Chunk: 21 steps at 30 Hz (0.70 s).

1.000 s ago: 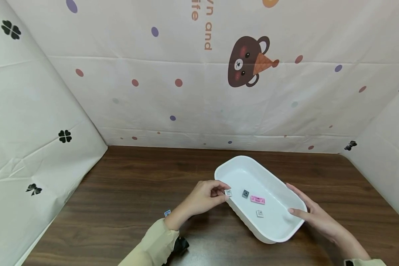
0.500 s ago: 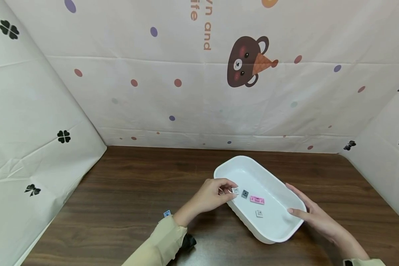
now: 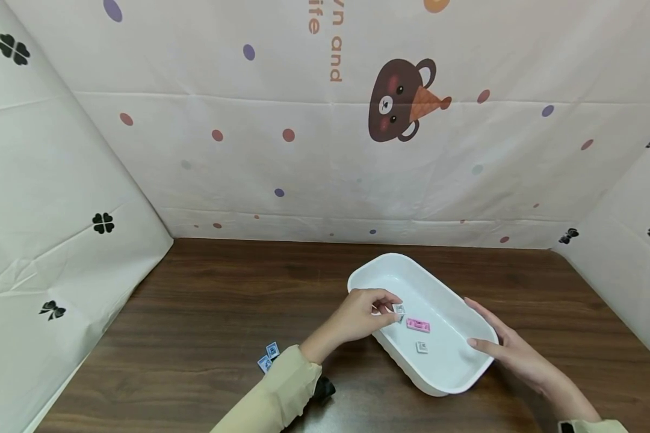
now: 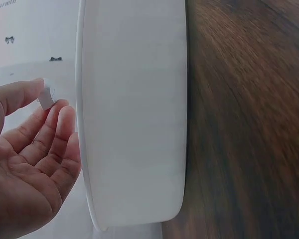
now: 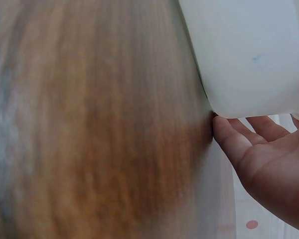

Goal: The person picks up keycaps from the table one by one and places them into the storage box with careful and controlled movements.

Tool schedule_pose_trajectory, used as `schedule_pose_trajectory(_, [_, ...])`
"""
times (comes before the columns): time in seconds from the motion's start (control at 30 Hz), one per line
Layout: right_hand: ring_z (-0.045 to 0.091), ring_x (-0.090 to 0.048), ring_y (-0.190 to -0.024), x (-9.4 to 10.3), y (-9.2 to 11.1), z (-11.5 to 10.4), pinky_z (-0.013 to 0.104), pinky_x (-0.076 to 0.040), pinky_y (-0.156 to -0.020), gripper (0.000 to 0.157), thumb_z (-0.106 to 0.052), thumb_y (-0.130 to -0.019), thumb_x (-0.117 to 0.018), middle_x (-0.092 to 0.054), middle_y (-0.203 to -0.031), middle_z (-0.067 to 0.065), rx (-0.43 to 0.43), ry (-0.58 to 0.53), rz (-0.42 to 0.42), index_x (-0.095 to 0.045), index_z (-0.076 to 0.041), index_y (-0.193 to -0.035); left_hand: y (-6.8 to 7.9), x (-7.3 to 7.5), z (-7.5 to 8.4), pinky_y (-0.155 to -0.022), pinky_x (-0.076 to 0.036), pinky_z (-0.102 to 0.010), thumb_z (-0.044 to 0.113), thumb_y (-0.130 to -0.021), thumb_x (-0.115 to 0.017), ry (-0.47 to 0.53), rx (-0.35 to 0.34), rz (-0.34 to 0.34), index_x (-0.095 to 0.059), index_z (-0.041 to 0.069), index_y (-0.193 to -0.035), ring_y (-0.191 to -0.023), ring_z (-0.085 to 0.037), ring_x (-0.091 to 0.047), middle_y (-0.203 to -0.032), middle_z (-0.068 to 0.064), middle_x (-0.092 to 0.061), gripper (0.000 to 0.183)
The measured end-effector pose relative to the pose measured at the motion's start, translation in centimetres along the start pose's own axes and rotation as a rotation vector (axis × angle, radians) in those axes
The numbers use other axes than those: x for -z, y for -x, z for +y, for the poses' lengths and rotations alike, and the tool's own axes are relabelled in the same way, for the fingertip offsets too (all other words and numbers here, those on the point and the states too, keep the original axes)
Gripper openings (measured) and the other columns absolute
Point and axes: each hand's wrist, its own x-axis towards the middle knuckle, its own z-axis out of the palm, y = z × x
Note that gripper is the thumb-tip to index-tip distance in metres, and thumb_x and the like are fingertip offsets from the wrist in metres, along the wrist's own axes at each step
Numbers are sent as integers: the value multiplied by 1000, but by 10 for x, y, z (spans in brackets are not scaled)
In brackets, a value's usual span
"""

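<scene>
My left hand (image 3: 362,314) pinches a small white square block (image 3: 399,310) with a printed face, between thumb and fingertips. It reaches over the near left side of a white plastic tray (image 3: 455,373). In the left wrist view the block (image 4: 47,95) shows at the fingertips, beside the tray wall (image 4: 134,114). Inside the tray lie a pink rectangular block (image 3: 418,325) and another white square block (image 3: 422,347). A grey block is mostly hidden behind the held one. My right hand (image 3: 511,352) grips the tray's right end, thumb over the rim and fingers outside.
Two small blue-and-white square pieces (image 3: 272,349) lie on the dark wooden table (image 3: 222,300) left of my left sleeve. A black object (image 3: 325,388) shows under that wrist. White patterned cloth (image 3: 249,168) stands behind the table and at both sides.
My left hand has moved right, further over the tray, carrying the white block until it covers the grey one. A second blue-and-white piece has come into view by the sleeve. My right hand keeps its hold.
</scene>
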Motion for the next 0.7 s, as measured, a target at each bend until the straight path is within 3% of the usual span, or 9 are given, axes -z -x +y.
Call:
schedule_pose_trajectory(0.47, [-10, -44, -100, 1, -1, 0, 21, -46, -76, 70, -15, -89, -54, -29, -123, -22, -16, 11, 9, -13, -21, -146, -13, -16, 3, -67, -40, -9, 12, -80, -66, -133, 24, -55, -68, 9, -99, -72, -1, -52, -78, 5, -63, 19])
schedule_pose_trajectory(0.7, [-10, -44, -100, 1, 0, 0, 22, -46, -76, 70, -17, -89, -54, -28, -127, -16, -33, 31, 12, -13, -22, -146, -16, -21, 5, -67, -38, -7, 17, -82, -65, -229, -1, -79, -68, 12, -102, -72, 3, -50, -79, 8, -64, 21])
